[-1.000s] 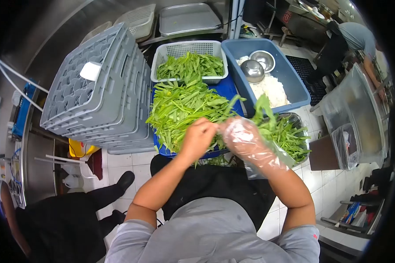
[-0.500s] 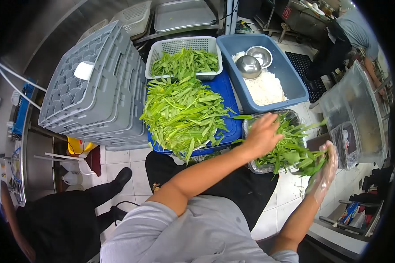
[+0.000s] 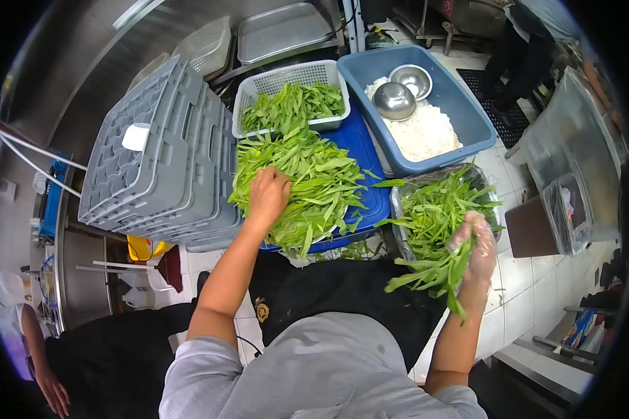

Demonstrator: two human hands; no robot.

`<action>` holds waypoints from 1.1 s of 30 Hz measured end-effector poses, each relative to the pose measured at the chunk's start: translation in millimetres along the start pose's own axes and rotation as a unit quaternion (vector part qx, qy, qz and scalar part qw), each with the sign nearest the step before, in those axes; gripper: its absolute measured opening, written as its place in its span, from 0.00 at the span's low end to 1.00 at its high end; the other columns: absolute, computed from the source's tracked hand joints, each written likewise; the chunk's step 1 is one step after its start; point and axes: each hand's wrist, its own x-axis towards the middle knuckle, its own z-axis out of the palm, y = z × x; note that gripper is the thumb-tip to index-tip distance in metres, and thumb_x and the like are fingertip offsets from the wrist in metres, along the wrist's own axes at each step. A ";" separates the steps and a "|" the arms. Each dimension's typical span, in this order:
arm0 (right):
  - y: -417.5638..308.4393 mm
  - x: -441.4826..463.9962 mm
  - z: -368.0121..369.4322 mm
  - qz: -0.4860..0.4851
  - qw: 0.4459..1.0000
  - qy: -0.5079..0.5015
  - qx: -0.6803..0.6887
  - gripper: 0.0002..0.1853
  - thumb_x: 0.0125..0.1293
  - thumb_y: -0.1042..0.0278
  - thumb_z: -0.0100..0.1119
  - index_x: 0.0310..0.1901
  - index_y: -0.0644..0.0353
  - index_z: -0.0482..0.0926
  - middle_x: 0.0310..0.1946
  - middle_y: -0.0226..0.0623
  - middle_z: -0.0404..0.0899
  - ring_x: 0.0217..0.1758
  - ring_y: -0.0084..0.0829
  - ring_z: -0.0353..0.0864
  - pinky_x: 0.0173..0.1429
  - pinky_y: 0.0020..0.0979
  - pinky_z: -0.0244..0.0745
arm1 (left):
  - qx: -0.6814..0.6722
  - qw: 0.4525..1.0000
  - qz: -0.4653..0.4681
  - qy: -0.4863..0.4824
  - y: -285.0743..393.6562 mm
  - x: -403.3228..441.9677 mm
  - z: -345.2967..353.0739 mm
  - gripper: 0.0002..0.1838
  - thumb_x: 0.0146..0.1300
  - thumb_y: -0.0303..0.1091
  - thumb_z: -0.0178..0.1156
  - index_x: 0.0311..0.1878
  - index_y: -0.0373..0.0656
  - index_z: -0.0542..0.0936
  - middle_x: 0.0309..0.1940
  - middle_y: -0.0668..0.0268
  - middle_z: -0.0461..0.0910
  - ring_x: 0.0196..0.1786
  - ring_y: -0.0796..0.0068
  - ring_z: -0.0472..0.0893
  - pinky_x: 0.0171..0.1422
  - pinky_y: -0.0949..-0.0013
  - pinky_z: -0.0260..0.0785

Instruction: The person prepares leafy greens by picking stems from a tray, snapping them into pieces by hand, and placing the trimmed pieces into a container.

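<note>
A big heap of long, narrow leafy greens (image 3: 321, 174) that look like water spinach lies over a blue lid (image 3: 374, 202). At the heap's left side, my bare left hand (image 3: 269, 195) has its fingers curled in, pinching at the leaves. My right hand (image 3: 479, 255), in a clear plastic glove, is closed round a bunch of the same greens (image 3: 433, 276) whose leaves hang to the left. That bunch is over the near edge of a lined bin (image 3: 398, 202) filled with more greens (image 3: 444, 209).
A white perforated basket (image 3: 241, 105) of greens stands behind the heap. Right of it, a blue tub (image 3: 482, 129) contains white rice-like food and two metal bowls (image 3: 395, 101). Grey dish racks (image 3: 175, 167) are stacked at left. Other people (image 3: 38, 363) stand at left and far right.
My left hand has moved left from the lined bin to the big heap. My right hand has come inward and left with its bunch. The camera view has shifted slightly.
</note>
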 end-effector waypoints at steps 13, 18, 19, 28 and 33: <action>16.8 -19.9 10.5 0.035 0.996 0.030 -0.072 0.13 0.71 0.58 0.53 0.41 0.61 0.77 0.24 0.32 0.68 0.27 0.29 0.71 0.32 0.30 0.69 | 0.010 0.997 -0.027 -0.068 2.5 -21.0 10.6 0.08 0.57 0.26 0.61 0.39 0.40 0.76 0.35 0.56 0.76 0.42 0.53 0.77 0.46 0.56 0.70; 21.1 -23.1 5.1 0.045 0.997 0.026 -0.063 0.13 0.71 0.58 0.53 0.41 0.61 0.77 0.24 0.32 0.68 0.27 0.30 0.71 0.32 0.30 0.69 | -0.171 0.970 -0.172 0.031 -4.6 13.2 -30.2 0.11 0.61 0.27 0.60 0.47 0.39 0.77 0.39 0.52 0.76 0.46 0.53 0.77 0.51 0.59 0.69; 22.2 -22.5 5.3 0.051 0.997 0.025 -0.061 0.13 0.71 0.58 0.53 0.41 0.61 0.77 0.24 0.32 0.69 0.27 0.30 0.71 0.32 0.30 0.69 | -0.180 0.965 -0.187 0.044 -15.2 14.2 -28.9 0.14 0.65 0.33 0.60 0.50 0.36 0.78 0.42 0.54 0.78 0.46 0.60 0.78 0.54 0.63 0.69; 37.6 -15.7 32.9 0.062 0.994 -0.047 -0.076 0.14 0.70 0.58 0.54 0.41 0.63 0.77 0.23 0.34 0.70 0.26 0.31 0.72 0.32 0.31 0.71 | -0.588 0.725 -0.356 -0.041 -31.6 5.1 -21.4 0.19 0.72 0.38 0.52 0.61 0.38 0.76 0.46 0.67 0.82 0.40 0.83 0.77 0.47 0.74 0.69; 39.5 -15.8 37.1 0.071 0.991 -0.077 -0.077 0.14 0.69 0.57 0.55 0.40 0.62 0.77 0.23 0.34 0.70 0.25 0.31 0.72 0.31 0.30 0.71 | -0.437 0.822 -0.362 -0.052 13.8 6.8 -39.8 0.21 0.72 0.40 0.52 0.63 0.40 0.75 0.36 0.67 0.84 0.35 0.81 0.79 0.43 0.74 0.70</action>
